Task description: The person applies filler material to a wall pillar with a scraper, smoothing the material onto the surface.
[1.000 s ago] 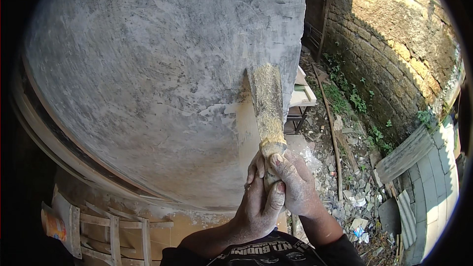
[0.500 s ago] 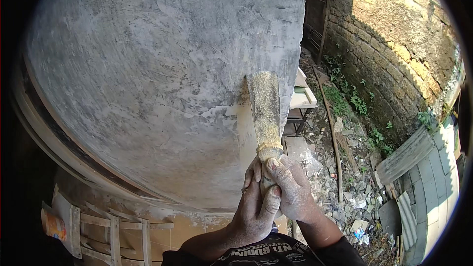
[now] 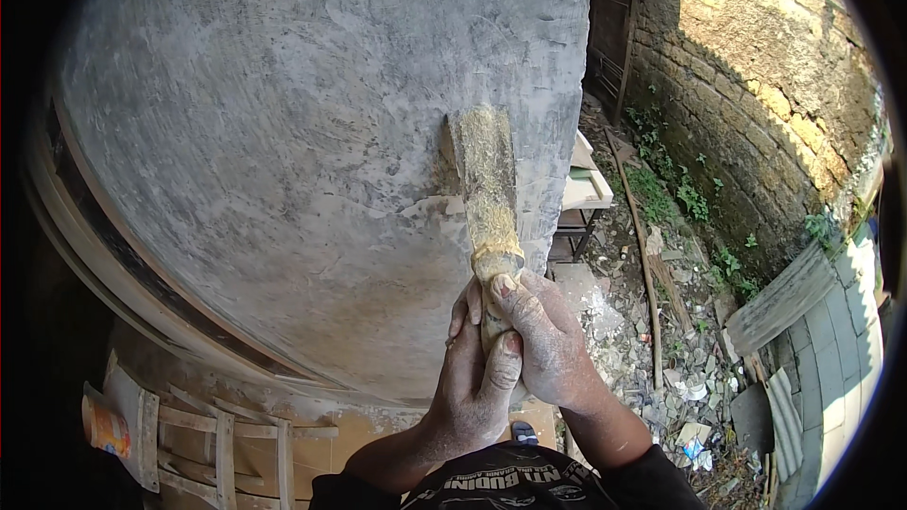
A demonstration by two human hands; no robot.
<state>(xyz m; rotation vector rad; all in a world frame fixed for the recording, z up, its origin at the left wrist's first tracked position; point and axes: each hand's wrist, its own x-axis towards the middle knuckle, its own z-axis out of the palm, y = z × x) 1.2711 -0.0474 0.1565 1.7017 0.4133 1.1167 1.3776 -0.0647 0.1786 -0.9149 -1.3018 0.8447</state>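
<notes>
A wide-bladed scraper (image 3: 490, 179), its blade crusted with yellowish dust, lies with its tip at the grey plastered wall (image 3: 321, 94), near the wall's right edge. Both hands wrap its handle, which is mostly hidden by the fingers. My left hand (image 3: 472, 373) closes round the handle from the left and below. On the right side, my right hand (image 3: 548, 340) grips it with the thumb laid along the top, close to the blade's collar. Pale dust coats both hands.
At lower left stands a wooden frame (image 3: 224, 444) with an orange bucket (image 3: 104, 425) beside it. A white-topped table (image 3: 590, 189) stands past the wall's edge. Rubble (image 3: 685, 368) and a long pole (image 3: 642, 264) cover the ground before a brick wall (image 3: 746, 113).
Both hands and the scraper have moved up and a little to the left along the wall. The grip on the handle looks the same.
</notes>
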